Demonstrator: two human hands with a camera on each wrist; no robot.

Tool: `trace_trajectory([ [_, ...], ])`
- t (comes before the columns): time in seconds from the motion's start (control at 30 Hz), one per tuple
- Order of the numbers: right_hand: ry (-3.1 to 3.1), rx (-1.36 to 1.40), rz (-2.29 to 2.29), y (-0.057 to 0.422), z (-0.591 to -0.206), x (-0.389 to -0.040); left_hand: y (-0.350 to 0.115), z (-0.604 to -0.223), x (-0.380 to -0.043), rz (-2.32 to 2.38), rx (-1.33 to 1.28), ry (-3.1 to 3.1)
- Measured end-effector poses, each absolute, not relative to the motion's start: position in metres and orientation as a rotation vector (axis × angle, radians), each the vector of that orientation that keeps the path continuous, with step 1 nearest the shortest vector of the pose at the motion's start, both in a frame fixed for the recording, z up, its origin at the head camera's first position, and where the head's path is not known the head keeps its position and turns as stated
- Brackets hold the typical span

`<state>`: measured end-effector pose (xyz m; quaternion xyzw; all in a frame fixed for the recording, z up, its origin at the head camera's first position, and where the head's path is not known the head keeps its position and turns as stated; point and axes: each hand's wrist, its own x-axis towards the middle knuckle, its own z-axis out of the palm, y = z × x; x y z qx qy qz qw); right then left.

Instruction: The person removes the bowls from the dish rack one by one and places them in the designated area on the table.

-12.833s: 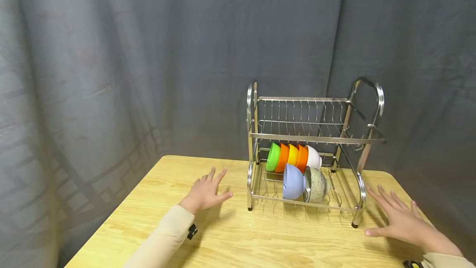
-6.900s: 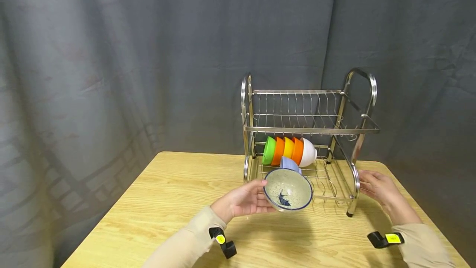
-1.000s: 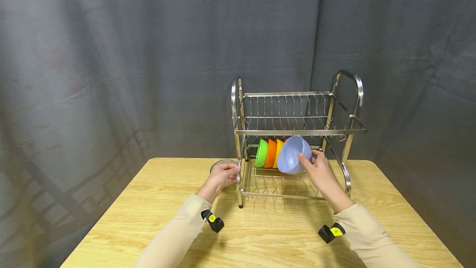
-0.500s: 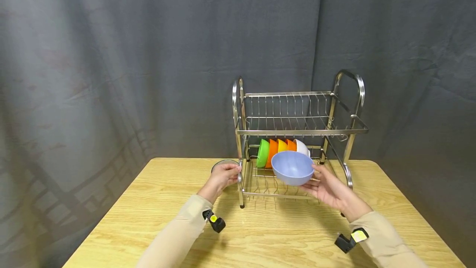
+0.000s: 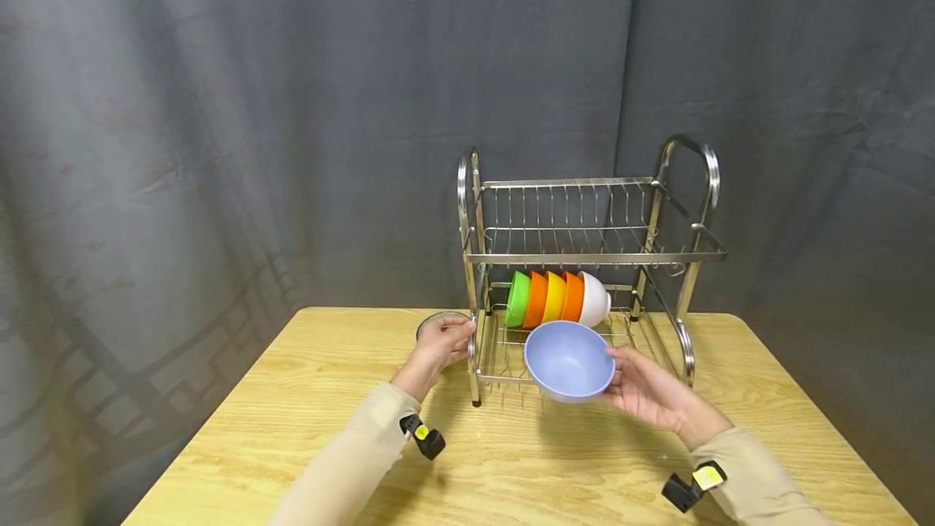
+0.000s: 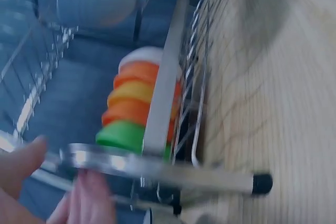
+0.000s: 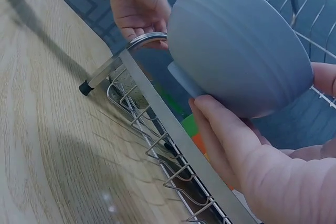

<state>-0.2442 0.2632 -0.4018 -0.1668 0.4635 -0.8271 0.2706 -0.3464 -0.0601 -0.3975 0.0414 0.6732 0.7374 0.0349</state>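
My right hand (image 5: 650, 392) holds a light blue bowl (image 5: 570, 360) by its right side, thumb at the rim and fingers underneath. The bowl is tilted, its inside facing me, in front of the rack's lower tier. Its outer wall and foot show in the right wrist view, with fingers (image 7: 226, 124) against the underside. On the left, my left hand (image 5: 434, 354) grips the front post of the metal dish rack (image 5: 595, 258). Behind that hand, the rim of another bowl (image 5: 442, 316) shows on the table; the hand hides most of it.
A nested row of small bowls lies on its side at the back of the lower tier: green (image 5: 517, 299), orange, yellow, orange and white (image 5: 595, 299). The upper tier (image 5: 562, 209) has wire dividers. Grey curtain (image 5: 292, 104) hangs behind the wooden table (image 5: 292, 412).
Earlier my left hand held the patterned bowl, which has left the rack. Over the last second my right hand brought the blue bowl forward and down, turning it. The left hand stayed at the post.
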Motion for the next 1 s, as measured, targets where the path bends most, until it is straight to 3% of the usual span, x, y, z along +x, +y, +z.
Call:
trace_trajectory([
  [0.2, 1.280, -0.449, -2.213, 0.262, -0.402, -0.244, -0.043, -0.381, -0.322, 2.651, 0.335, 2.107],
  [0.33, 1.314, -0.427, -2.210, 0.262, -0.399, -0.243, -0.030, -0.371, -0.302, 2.420, 0.548, 2.053],
  [0.57, 1.348, -0.398, -2.207, 0.260, -0.397, -0.242, -0.018, -0.377, -0.287, 1.948, 0.391, 1.791],
  [1.0, 1.363, -0.386, -2.194, 0.257, -0.396, -0.243, -0.016, -0.388, -0.294, 1.894, 0.298, 1.468],
])
